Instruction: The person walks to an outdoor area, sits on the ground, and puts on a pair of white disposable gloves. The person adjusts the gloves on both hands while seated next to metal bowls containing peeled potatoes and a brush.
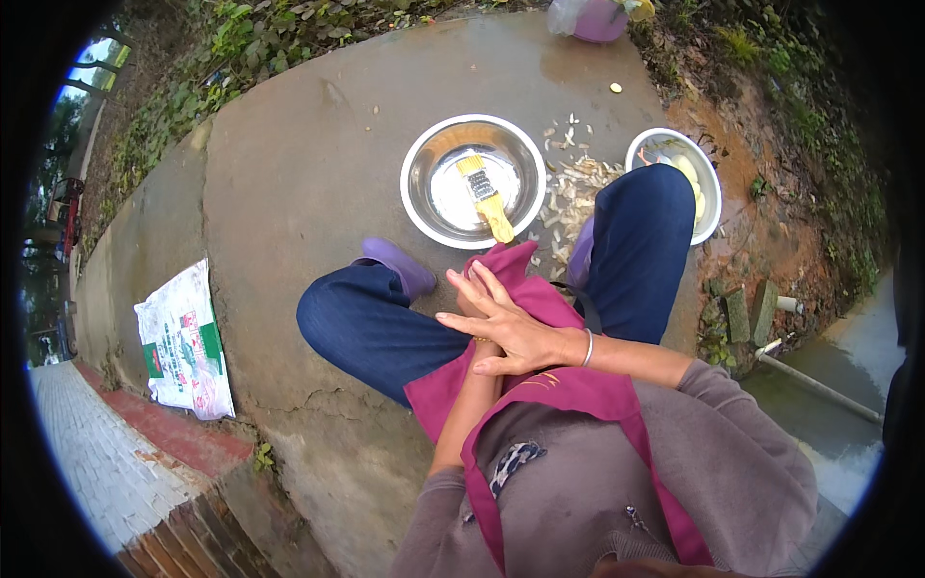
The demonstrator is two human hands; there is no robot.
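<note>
My right hand (513, 325), with a silver bangle at the wrist, lies across my left wrist and the back of my left hand, its fingers spread. Mostly hidden beneath it, my left hand (468, 298) is against the magenta apron (517, 271); a beaded bracelet shows at its wrist. Beyond the hands stands a steel basin (413, 206) on the concrete. A yellow-handled tool with a perforated metal part (480, 185), perhaps a grater, lies in it. To the right, a pale bowl (715, 195) holds light yellow-green pieces, partly hidden by my knee.
Pale peelings (574, 189) are scattered between basin and bowl. A printed white sack (177, 347) lies at the left. At the top right stands a purple container (598, 22). Plants and soil border the concrete; broken blocks (737, 314) and a pipe (820, 386) lie at the right.
</note>
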